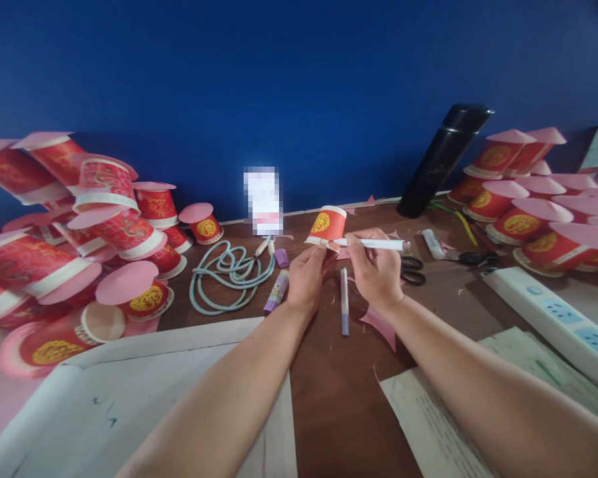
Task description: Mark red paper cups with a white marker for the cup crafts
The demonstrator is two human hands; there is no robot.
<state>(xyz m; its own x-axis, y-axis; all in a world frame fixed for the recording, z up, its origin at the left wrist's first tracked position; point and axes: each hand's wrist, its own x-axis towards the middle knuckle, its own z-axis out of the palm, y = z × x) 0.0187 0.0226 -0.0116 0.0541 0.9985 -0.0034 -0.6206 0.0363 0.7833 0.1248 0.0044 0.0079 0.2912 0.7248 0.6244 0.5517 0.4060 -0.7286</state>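
Note:
In the middle of the head view, my left hand (305, 279) is closed on the lower rim of a red paper cup (327, 224) with a yellow emblem. The cup is tilted, its white bottom edge facing up. My right hand (376, 269) grips a white marker pen (379, 244), whose tip end reaches to the cup near my left fingers; the exact tip is hard to make out. A second marker (345, 302) with a greyish-purple end lies on the table between my wrists. Left of my left hand is a purple-and-white glue stick (278, 291), with a purple cap (281, 257) beyond it.
Red cups with pink paper discs are piled at left (107, 186) and right (521, 222). A coiled cable (229, 279), a phone (263, 199), black scissors (412, 271), a black flask (443, 162), a power strip (553, 318), pink scraps (380, 325) and paper sheets (179, 392) lie around.

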